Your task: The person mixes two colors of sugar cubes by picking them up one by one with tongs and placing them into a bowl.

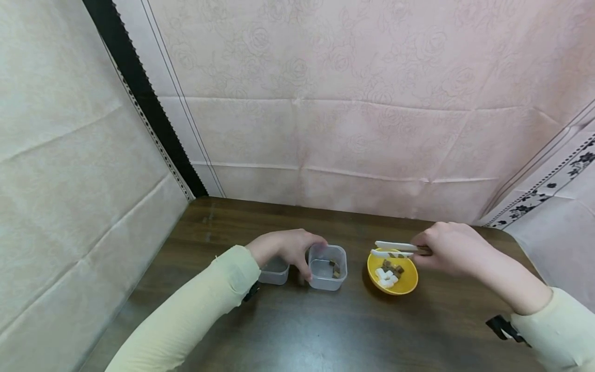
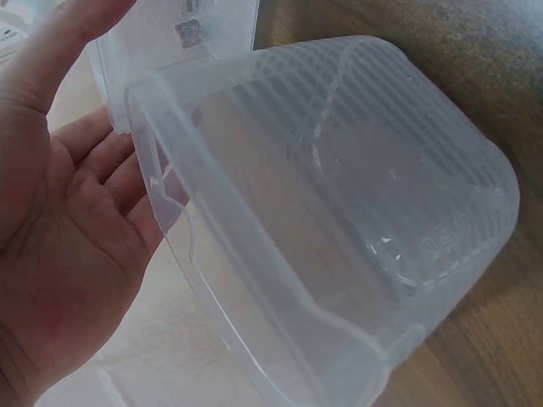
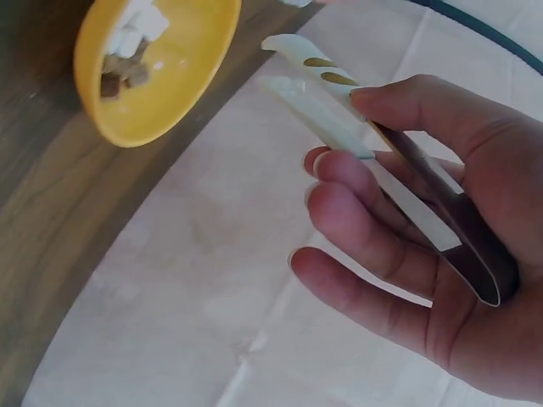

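Note:
My left hand (image 1: pixel 295 250) grips a clear plastic container (image 1: pixel 327 284) by its left side, thumb at the near corner and fingers at the far one. A few brown cubes (image 1: pixel 335 269) lie inside it. To that hand's left stands a second clear container (image 1: pixel 274 278), partly hidden by the wrist; it fills much of the left wrist view. My right hand (image 1: pixel 448 248) holds small tongs (image 1: pixel 395 246) with metal handles and white tips (image 3: pixel 307 56). Their tips are apart with nothing between them, over the far rim of a yellow bowl (image 1: pixel 410 279). White cubes (image 1: pixel 387 279) and brown cubes (image 1: pixel 397 269) sit in the bowl.
Everything stands on a dark brown wooden table (image 1: pixel 307 330). Pale patterned cloth (image 1: pixel 353 134) hangs behind its far edge and along both sides. The bowl is to the right of the two containers, with bare wood between them.

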A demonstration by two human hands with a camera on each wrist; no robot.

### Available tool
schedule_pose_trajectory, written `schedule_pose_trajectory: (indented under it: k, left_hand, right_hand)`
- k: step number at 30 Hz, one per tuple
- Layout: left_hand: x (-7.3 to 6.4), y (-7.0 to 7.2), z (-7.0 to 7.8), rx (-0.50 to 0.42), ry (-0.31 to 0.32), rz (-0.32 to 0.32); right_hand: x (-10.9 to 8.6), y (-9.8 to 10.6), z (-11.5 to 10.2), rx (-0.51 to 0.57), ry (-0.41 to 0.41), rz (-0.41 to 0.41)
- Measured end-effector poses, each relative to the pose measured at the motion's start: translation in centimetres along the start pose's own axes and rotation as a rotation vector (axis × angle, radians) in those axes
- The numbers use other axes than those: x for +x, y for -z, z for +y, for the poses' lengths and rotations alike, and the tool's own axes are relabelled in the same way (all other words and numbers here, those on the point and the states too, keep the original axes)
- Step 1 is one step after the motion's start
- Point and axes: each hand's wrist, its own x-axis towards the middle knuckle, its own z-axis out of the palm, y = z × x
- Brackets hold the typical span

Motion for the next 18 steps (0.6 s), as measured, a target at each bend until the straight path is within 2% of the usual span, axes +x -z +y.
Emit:
schedule_pose_trajectory:
  k: [4,11,18]
  left_hand:
    - [0.0,0.1,0.0,-0.001,-0.004,0.0]
    - [0.1,-0.1,-0.1,0.004,-0.004,0.003]
    - [0.2,-0.1,-0.1,0.01,0.003,0.008]
  right_hand:
    - [0.7,0.3,-1.0,0.019,0.042,0.001]
    - [2.2,0.5,-2.5,0.064,0.059,-0.031]
    - [3.5,0.2,-3.7,0.061,0.102,-0.03]
